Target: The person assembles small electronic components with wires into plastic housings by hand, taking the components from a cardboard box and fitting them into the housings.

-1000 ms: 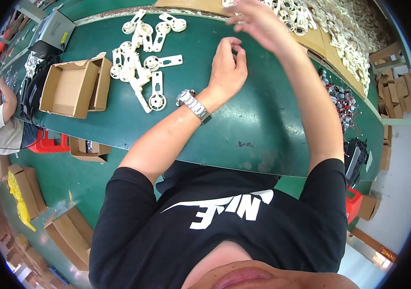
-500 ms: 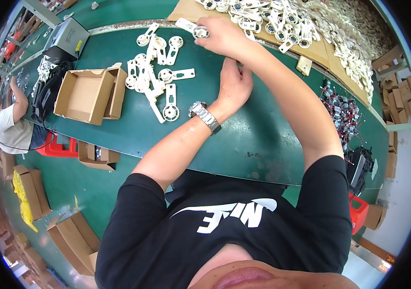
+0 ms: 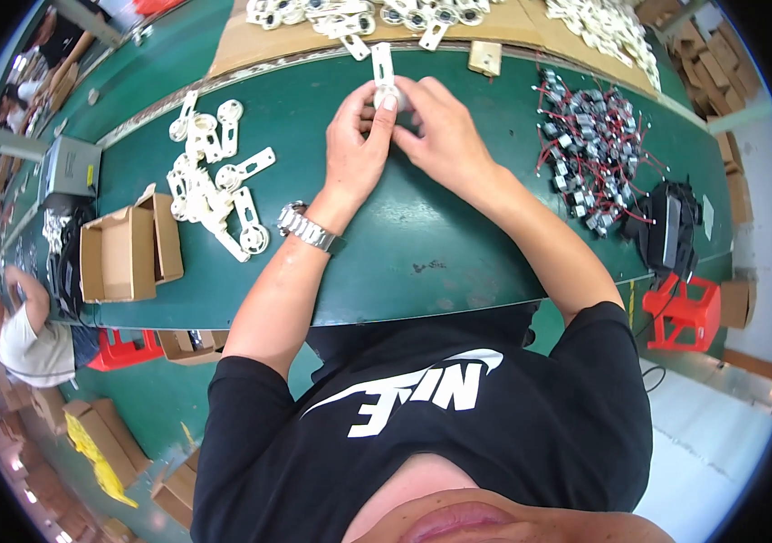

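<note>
My left hand grips a white plastic part with a round end and a flat slotted arm that points away from me. The left thumb presses on the round end. Close against its right side is my right hand, fingers curled at the round end and slightly blurred; its thumb comes near the left thumb. My fingers cover most of the round end. To the left, a loose pile of similar white parts lies on the green table.
Beyond my hands, cardboard bears many more white parts. A small tan block sits at its edge. Small motors with red wires are heaped right, beside a black bag. An open cardboard box stands left; a person sits beyond.
My right hand has brought the white part back from the cardboard's edge toward me. The left hand has come up and now grips it too. The view has turned rightward.
</note>
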